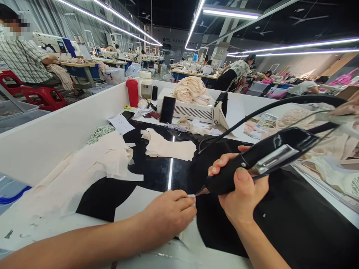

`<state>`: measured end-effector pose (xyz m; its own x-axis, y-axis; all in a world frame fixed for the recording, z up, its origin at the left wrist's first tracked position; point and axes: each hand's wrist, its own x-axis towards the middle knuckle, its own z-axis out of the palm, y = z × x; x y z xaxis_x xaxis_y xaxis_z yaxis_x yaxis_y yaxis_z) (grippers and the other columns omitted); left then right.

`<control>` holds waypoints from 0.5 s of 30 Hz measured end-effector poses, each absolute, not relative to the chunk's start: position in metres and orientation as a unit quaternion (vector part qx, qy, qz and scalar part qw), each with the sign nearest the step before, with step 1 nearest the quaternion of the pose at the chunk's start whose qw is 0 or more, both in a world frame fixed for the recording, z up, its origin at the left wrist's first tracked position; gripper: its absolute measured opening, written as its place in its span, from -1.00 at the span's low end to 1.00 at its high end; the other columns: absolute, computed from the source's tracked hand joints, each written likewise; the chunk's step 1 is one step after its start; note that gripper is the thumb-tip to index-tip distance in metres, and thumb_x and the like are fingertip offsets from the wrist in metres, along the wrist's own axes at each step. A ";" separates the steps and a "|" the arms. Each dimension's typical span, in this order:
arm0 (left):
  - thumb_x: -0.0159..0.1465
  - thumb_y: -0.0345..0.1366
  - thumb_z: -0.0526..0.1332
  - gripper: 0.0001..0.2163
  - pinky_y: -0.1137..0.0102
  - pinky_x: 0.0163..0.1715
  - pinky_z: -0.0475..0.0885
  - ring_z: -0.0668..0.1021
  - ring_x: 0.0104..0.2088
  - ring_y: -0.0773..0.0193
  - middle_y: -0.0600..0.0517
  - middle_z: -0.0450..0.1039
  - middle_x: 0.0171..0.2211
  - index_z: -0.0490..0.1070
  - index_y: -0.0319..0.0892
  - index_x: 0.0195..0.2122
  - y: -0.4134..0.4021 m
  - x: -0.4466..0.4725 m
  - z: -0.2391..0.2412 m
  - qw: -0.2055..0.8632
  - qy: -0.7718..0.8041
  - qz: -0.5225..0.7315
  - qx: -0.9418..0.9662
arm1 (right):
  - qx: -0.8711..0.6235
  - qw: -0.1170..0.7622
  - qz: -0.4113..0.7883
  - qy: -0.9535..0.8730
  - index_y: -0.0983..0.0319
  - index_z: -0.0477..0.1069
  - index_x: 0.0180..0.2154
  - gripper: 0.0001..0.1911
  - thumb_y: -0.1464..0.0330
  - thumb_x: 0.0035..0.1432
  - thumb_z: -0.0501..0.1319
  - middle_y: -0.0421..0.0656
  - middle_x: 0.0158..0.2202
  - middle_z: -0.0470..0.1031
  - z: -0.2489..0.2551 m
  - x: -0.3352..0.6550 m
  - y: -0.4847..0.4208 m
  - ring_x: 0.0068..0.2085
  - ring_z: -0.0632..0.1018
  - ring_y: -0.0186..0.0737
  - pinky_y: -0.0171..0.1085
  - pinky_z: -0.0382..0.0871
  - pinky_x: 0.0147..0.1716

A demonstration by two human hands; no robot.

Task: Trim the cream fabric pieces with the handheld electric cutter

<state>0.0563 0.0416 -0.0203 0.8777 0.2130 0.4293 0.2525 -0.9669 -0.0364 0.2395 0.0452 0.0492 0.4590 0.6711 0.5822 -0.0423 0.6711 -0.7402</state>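
Observation:
My right hand (241, 186) is wrapped round a black corded hand tool (260, 157) whose metal tip points down-left at the glossy black table top (157, 175). My left hand (171, 213) rests on the table with its fingers curled, pinching the edge of a pale fabric piece (190, 233) right at the tool's tip. A cut cream fabric piece (168, 147) lies further back, and a pile of cream fabric (92, 168) spreads out to the left.
A white wall (56, 130) borders the table on the left. At the back stand a red bottle (132, 92), a phone (167, 109), a white box (190, 110) topped with fabric, and a white device (224, 112). Other people work at sewing stations behind.

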 end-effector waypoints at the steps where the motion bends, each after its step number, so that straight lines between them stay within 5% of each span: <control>1: 0.49 -0.58 0.14 -0.80 0.32 0.19 0.51 0.66 0.00 0.25 -0.08 0.65 0.01 0.50 -0.19 -0.14 0.041 0.056 -0.019 0.048 -0.118 -0.213 -0.969 | -0.335 0.785 0.228 -0.468 0.10 0.45 -0.06 -0.58 0.09 0.17 0.50 -0.30 -0.37 0.53 0.049 0.239 0.045 -0.49 0.53 -0.29 -0.25 0.50 -0.50; 15: 0.44 -0.65 0.14 -0.79 0.35 0.17 0.50 0.64 -0.02 0.30 -0.04 0.65 -0.08 0.51 -0.29 -0.16 0.042 0.057 -0.021 0.089 -0.099 -0.235 -0.963 | -0.328 0.791 0.223 -0.466 0.09 0.43 -0.04 -0.63 0.15 0.22 0.47 -0.31 -0.37 0.53 0.049 0.235 0.045 -0.51 0.54 -0.31 -0.27 0.53 -0.50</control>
<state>0.0571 0.0424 -0.0211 0.8701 0.1494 0.4696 0.2330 -0.9644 -0.1251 0.2348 0.0451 0.0490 0.4668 0.6586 0.5902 -0.0480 0.6852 -0.7267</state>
